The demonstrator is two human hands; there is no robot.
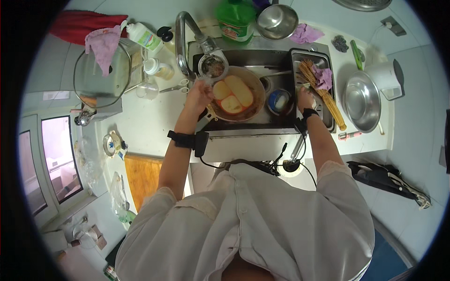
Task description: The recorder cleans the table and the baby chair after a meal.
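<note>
My left hand (200,95) is at the left side of the sink, just below the faucet spout, fingers drawn together; what they hold, if anything, is unclear. Beside it a round frying pan (258,96) sits in the sink, with several pale yellow oblong shapes edged in red inside. Its handle (206,118) points toward me. Over in the metal drain tray (333,119) at the right, my right hand (306,99) has curled fingers around a small pale thing mostly hidden. A straw whisk brush (328,100) with a pink cloth (322,77) on it lies alongside.
A mesh strainer (213,66) hangs by the faucet (183,47). In the sink is a blue round container (280,101). A steel bowl (362,101) stands right, a green jug (235,21) and small pot (277,21) behind. Bottles (159,69) and scissors (174,87) are left.
</note>
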